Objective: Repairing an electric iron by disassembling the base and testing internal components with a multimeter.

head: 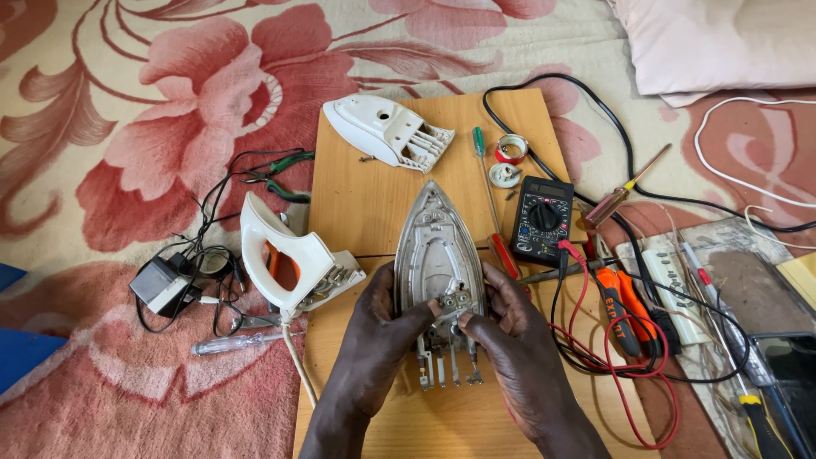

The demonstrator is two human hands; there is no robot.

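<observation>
Both hands grasp the metal iron base [436, 255] on the wooden board [357, 204]: left hand [378, 336] and right hand [510, 336] pinch its rear end; a multimeter [542, 219] lies nearby.

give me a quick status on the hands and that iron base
Left hand and right hand both grip the metal iron base at its rear end, on the wooden board. White handle shell close at left, multimeter at right.

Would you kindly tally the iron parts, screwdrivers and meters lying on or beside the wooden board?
Iron parts: 3 (bare metal soleplate, white plastic handle, white plastic cover)
Screwdrivers: 3 (green-handled, amber-handled, clear-handled)
Meters: 1 (black multimeter)
Total: 7
</observation>
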